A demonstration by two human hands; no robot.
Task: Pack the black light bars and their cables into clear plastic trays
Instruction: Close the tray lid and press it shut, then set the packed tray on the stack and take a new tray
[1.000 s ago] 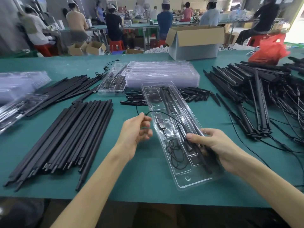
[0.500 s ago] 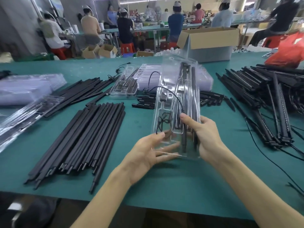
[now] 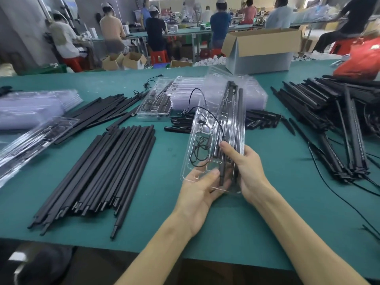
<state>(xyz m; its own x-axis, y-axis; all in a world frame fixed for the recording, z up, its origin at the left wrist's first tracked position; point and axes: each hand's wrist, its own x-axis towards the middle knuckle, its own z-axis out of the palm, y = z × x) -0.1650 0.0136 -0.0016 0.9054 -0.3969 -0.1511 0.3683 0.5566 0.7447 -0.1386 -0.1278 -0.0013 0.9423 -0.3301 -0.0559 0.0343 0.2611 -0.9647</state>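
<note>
Tray [image 3: 207, 128], clear and thin, is held tilted above the bench [image 3: 164, 153] centre, far end toward 12 o'clock. Left hand [image 3: 197, 192] cups its near end from below, thumb on top; right hand [image 3: 248, 171] clasps the 3 o'clock edge, thumb pinning the bars [image 3: 234, 112]. A cable [image 3: 200, 149] loops loose. It likely weighs little, flexes and feels slick; gripping both long edges should stop bars sliding out. Loose bars [image 3: 98, 173] lie at 9 o'clock.
</note>
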